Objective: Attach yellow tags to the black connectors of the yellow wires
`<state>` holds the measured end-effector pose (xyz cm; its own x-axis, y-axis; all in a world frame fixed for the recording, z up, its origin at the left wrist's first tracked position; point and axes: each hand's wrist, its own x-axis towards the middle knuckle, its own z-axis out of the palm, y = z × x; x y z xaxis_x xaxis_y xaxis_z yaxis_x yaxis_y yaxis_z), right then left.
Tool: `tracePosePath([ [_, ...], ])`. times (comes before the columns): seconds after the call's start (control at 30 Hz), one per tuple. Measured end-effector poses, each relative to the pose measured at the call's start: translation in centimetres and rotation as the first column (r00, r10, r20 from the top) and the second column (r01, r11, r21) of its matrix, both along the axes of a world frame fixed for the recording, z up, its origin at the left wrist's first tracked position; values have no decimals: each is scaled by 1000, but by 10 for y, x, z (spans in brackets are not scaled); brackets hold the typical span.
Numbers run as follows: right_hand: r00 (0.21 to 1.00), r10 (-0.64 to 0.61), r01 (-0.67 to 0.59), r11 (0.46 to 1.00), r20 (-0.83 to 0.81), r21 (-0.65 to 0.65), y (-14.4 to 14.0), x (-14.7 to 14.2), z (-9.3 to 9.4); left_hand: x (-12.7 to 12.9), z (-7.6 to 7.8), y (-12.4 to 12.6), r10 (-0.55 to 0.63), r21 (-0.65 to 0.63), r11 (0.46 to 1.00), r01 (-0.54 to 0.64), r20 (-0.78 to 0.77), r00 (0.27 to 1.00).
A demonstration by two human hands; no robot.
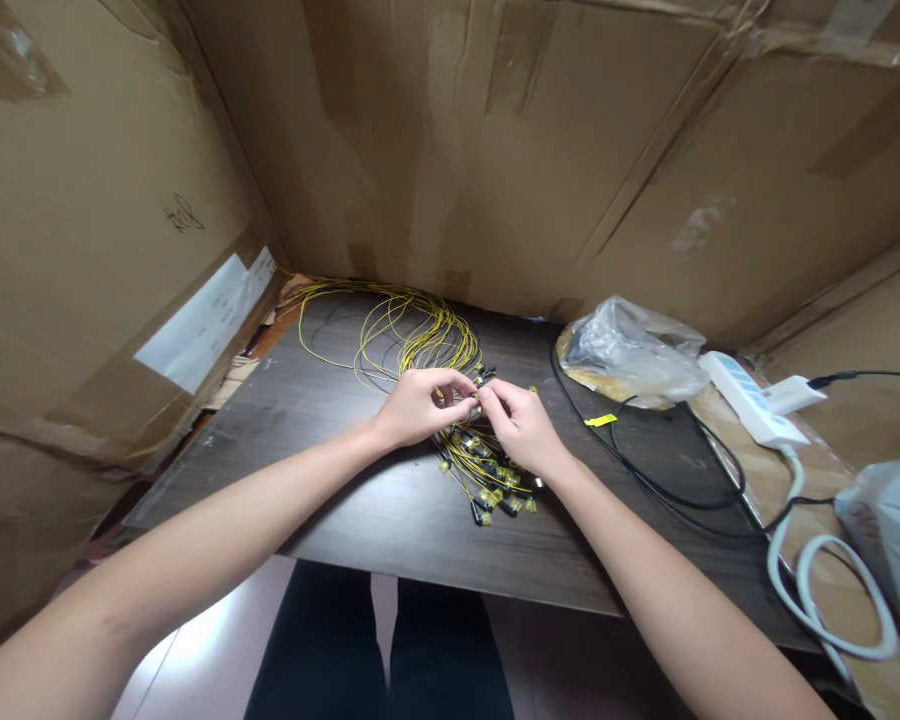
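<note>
Left hand (418, 405): its fingers pinched 1 small plug end.
Right hand (521, 425): its fingers pinched the same end.
Yellow wires (420, 340): lay in loops on the dark desk (330, 480).
Plug ends (491, 480): sat piled under both hands.
How far: most ends looked untouched.

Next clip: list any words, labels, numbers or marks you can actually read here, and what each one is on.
None can be read.
White label on the left cardboard wall: print too faint and blurred.
Handwritten scrawl on the same cardboard: a squiggle, not legible.
Small yellow tags on the yellow cables beside the hands: too small.
Yellow tag on the table: no text discernible.
</note>
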<state>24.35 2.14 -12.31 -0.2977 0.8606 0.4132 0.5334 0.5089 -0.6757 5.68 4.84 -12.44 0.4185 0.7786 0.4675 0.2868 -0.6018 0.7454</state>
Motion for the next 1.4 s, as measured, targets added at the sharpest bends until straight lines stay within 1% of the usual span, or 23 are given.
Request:
tracePosePath([
  [0.4,1000,-15,15,1000,-16,-19,1,0,-2,2,2,-1,35,-92,995,-31,39,999],
  [0.53,997,-35,30,997,-64,-68,-1,0,0,0,1,1,39,-86,996,-36,36,999],
  [0.63,995,-38,30,996,-91,-85,-1,0,1,-1,0,2,25,-50,998,-23,39,999],
  [0.77,999,-34,31,997,-35,-64,0,2,1,0,-1,1,-5,-6,1000,5,36,999],
  [0.93,999,-19,18,999,-28,-43,1,2,-2,2,0,-2,-1,-53,999,3,43,999],
  [1.13,997,41,-47,995,-60,-89,-1,1,0,3,0,-1,42,-104,994,-33,82,996],
  [1.3,992,-26,13,994,-124,-110,-1,1,1,3,1,0,42,-110,993,-32,91,995],
  [1.4,993,-23,12,995,-112,-100,-1,1,2,2,2,-1,30,-88,996,-23,79,996],
])
